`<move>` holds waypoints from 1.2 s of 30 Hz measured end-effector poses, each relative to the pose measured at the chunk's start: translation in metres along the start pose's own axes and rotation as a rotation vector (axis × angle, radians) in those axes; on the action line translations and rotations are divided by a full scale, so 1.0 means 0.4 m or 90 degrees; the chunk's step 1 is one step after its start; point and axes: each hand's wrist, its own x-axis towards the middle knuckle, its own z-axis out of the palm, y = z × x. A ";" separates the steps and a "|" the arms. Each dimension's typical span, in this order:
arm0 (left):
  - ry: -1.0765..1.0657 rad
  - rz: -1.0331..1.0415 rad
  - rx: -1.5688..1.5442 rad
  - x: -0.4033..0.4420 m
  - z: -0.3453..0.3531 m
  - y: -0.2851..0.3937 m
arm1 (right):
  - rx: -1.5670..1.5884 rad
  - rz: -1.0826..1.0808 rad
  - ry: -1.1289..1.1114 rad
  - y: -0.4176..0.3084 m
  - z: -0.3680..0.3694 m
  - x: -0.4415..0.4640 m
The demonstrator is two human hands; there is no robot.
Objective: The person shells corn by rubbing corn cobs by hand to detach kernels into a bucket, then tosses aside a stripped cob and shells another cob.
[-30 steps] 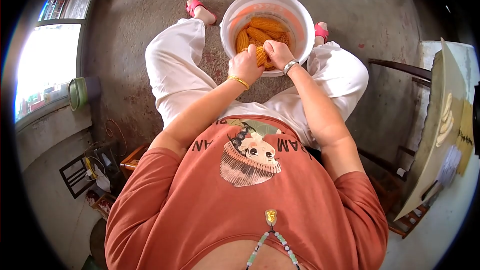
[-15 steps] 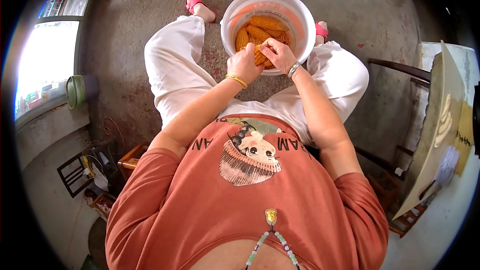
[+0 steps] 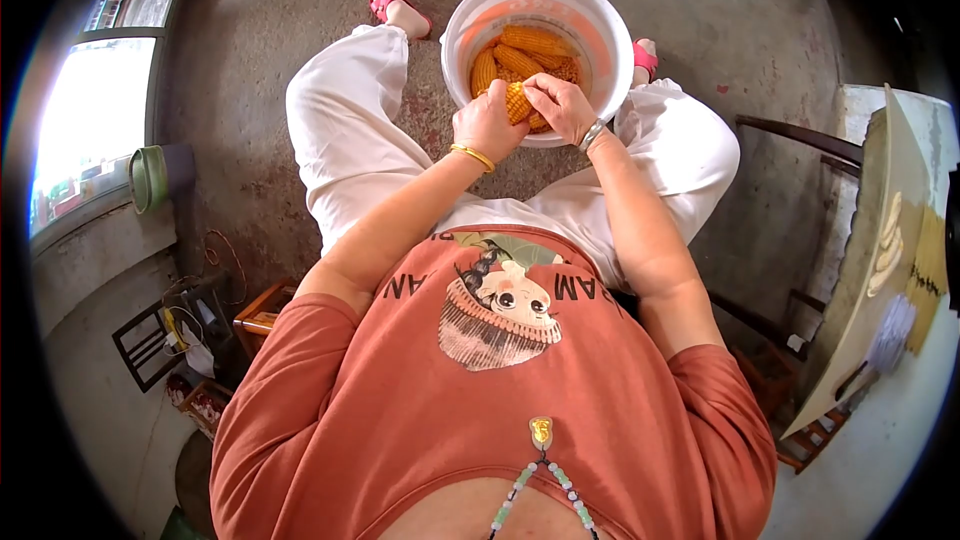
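An ear of corn (image 3: 517, 103) is held over the near rim of a white bucket (image 3: 455, 35). My left hand (image 3: 486, 126), with a gold bracelet at the wrist, grips the ear from the left. On its right side, the fingers of my right hand (image 3: 562, 107) are bent and pressed against the kernels; a silver bracelet circles that wrist. Inside the bucket lie several more ears of corn (image 3: 516, 62) and loose yellow kernels (image 3: 568, 72). My hands hide part of the held ear.
The bucket stands on a concrete floor (image 3: 270, 0) between my legs in white trousers (image 3: 350, 110). A board-topped table (image 3: 850, 330) is at the right, with a dark wooden bar (image 3: 800, 137) beside it. A small wooden stool (image 3: 262, 310) sits at the left.
My right hand's fingers have shifted slightly along the ear, showing more of its kernels. The left hand keeps its hold, and the whole view has moved a little.
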 end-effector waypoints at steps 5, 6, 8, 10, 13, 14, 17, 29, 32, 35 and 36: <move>-0.020 0.008 0.009 -0.001 -0.003 0.000 | -0.019 -0.006 -0.044 0.010 -0.013 0.000; -0.029 0.007 0.015 0.000 -0.008 0.004 | -0.031 -0.010 -0.056 0.011 -0.017 0.001; -0.045 0.003 0.031 0.000 -0.011 0.007 | -0.068 -0.006 -0.073 0.013 -0.017 0.005; -0.059 0.000 0.051 0.005 -0.010 0.011 | -0.118 0.008 -0.081 0.016 -0.016 0.010; -0.064 -0.012 0.083 0.012 -0.008 0.016 | -0.214 0.033 -0.085 0.019 -0.013 0.018; -0.064 -0.022 0.078 0.012 -0.009 0.019 | -0.190 0.023 -0.072 0.029 -0.012 0.021; -0.045 -0.027 0.066 0.011 -0.010 0.028 | -0.119 0.002 -0.026 0.057 -0.007 0.024; 0.099 0.150 0.058 -0.026 -0.023 0.021 | 0.020 0.024 0.026 0.067 -0.009 0.026; 0.128 0.129 0.063 -0.019 0.009 -0.012 | -0.014 0.007 0.040 0.054 -0.008 0.020; 0.100 0.092 0.073 -0.015 0.012 -0.015 | -0.034 -0.027 0.038 0.060 -0.005 0.021; 0.091 0.087 0.075 -0.014 0.009 -0.013 | -0.041 -0.045 0.038 0.057 -0.003 0.020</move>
